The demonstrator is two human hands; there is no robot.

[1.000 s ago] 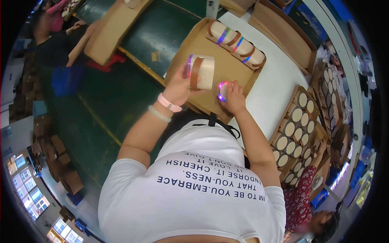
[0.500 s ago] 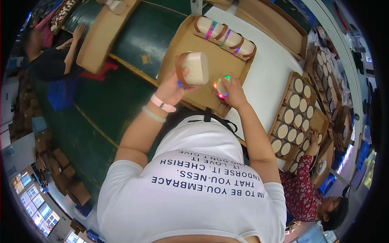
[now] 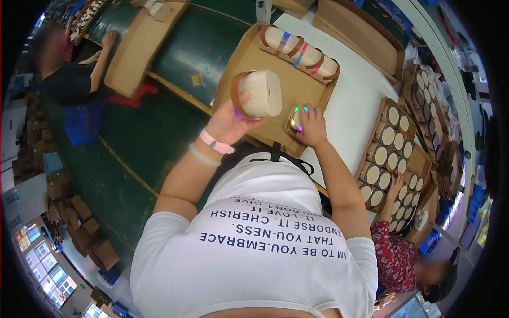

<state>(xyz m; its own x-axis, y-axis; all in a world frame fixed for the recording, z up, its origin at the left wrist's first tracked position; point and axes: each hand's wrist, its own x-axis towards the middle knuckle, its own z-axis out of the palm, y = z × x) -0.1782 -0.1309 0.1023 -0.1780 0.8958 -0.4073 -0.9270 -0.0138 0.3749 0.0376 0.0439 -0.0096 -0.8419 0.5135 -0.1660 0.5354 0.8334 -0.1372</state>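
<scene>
My left hand (image 3: pixel 227 126) is closed around a cream rounded device (image 3: pixel 265 94) with a brown strap, raised over a shallow cardboard tray (image 3: pixel 301 89). A faint purple glow shows at the device's lower end, by my fingers. To the right, my right hand (image 3: pixel 314 128) has its fingers bent over a second device with a glowing coloured ring (image 3: pixel 295 120), in the tray's near right part. The hand hides much of that one. Along the tray's far side lies a row of similar cream devices (image 3: pixel 303 53) with brown straps and lit coloured bands.
On the right, a box of round-topped cream pieces (image 3: pixel 383 153) has a co-worker's hand (image 3: pixel 395 185) over it. An empty cardboard tray (image 3: pixel 360 40) lies at the far right. Another long tray (image 3: pixel 139 58) stands at the left on the green table (image 3: pixel 183 55), near another person.
The device in my left hand has turned slightly, showing more of its end face. My right hand has shifted a little right. The co-worker's hand at right has moved left over the box.
</scene>
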